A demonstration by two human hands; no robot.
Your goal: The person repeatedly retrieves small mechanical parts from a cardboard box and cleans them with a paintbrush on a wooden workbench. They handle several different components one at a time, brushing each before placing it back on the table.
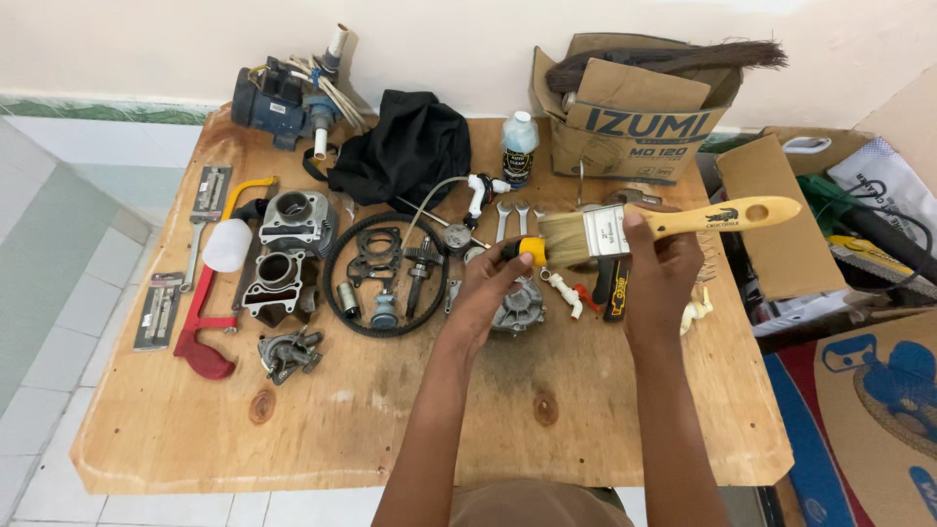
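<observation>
Two bare hands meet over a plywood board that serves as the worktop, its surface pale brown, scuffed, with dark knots and stains near the front edge. The right hand is closed around the wooden handle of a brush, gripping it just behind the metal band, the handle pointing right and the pale bristles pointing left. The left hand pinches a small black and yellow part that touches the bristle tips; what sort of part it is cannot be told. Both are held above the middle of the board, over a grey metal cover lying there. Left of the hands a black belt forms a ring around gaskets and small shafts, and beside it stand two finned engine cylinders. A red and yellow saw frame and packaged tools lie near the left edge. At the back sit a blue motor with wires, a black cloth, a small plastic bottle and a row of spanners. A cardboard box with a broom laid on it stands at the back right corner. The board rests over pale floor tiles, with a cream wall behind and a green strip at its foot. More cardboard and bags crowd the right side.
</observation>
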